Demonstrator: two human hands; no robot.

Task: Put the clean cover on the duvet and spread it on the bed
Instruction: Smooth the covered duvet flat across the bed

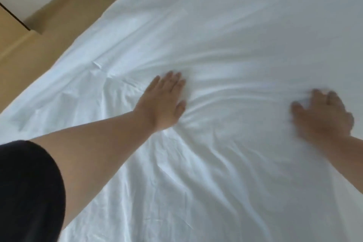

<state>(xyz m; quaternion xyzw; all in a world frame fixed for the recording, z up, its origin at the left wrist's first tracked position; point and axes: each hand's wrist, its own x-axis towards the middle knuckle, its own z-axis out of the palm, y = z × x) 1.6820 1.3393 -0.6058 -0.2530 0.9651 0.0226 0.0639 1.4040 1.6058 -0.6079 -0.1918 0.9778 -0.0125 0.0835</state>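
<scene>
Duvet (225,31) lies under both palms: left hand (164,102) flat, fingers straight; right hand (324,116) blurred, fingers spread.

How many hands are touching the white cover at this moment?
2. The left hand lies flat on the white cover near the middle of the view. The right hand, blurred, rests on it further right, fingers spread.

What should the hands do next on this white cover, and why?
Probably sweep both palms apart, toward the edges. The left hand lies flat on the white cover, the right hand rests on it with fingers spread though blurred, and creases bunch between them, while the far side already lies smooth.
</scene>
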